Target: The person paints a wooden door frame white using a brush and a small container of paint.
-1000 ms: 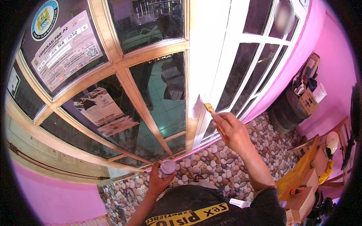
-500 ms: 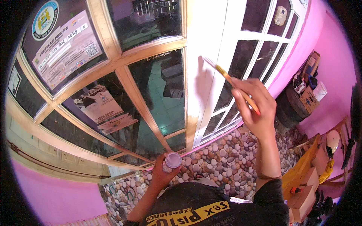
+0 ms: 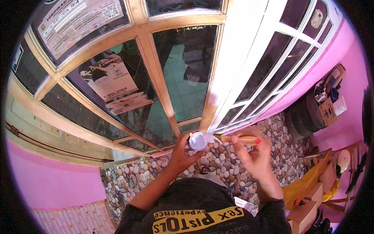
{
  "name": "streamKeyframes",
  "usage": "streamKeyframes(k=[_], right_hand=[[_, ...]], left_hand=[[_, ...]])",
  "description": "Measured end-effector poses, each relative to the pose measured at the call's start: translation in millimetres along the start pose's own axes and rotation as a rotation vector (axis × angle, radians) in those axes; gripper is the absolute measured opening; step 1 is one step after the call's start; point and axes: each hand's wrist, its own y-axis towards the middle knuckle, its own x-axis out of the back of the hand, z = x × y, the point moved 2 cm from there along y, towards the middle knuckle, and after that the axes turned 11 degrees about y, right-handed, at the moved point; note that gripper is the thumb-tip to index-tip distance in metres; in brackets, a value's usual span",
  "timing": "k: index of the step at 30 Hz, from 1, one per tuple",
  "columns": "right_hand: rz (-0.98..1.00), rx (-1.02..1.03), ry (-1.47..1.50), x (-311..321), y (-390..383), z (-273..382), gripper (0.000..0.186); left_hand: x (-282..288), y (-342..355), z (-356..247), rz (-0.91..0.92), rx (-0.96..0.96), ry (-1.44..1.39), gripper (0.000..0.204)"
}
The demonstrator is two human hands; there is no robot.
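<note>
My right hand [image 3: 255, 156], angled inward, pinches the brush [image 3: 225, 138]; my left hand [image 3: 181, 156] grips the cup [image 3: 198, 149]. Brush axis runs crosswise, bristles leftward.

The brush handle [image 3: 246, 140] is orange, walls [image 3: 58, 175] pink, floor [image 3: 227, 171] pebble-patterned.

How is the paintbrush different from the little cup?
The paintbrush is long and thin, while the cup is short and round.
The paintbrush lies sideways, its bristles pointing left, while the cup has its open top facing up.
The right hand holds the paintbrush; the left hand holds the cup.
Both are small enough for one hand.
</note>
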Motion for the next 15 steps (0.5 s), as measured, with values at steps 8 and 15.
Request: streamKeyframes(k=[8, 15], right_hand=[[0.188, 0.110, -0.237, -27, -2, -13, 0.016], [0.262, 0.065, -0.380, -42, -3, -31, 0.017]], left_hand=[[-5, 5, -6, 0.021, -0.086, -0.026, 0.063], [-8, 2, -3, -0.013, -0.112, -0.022, 0.064]])
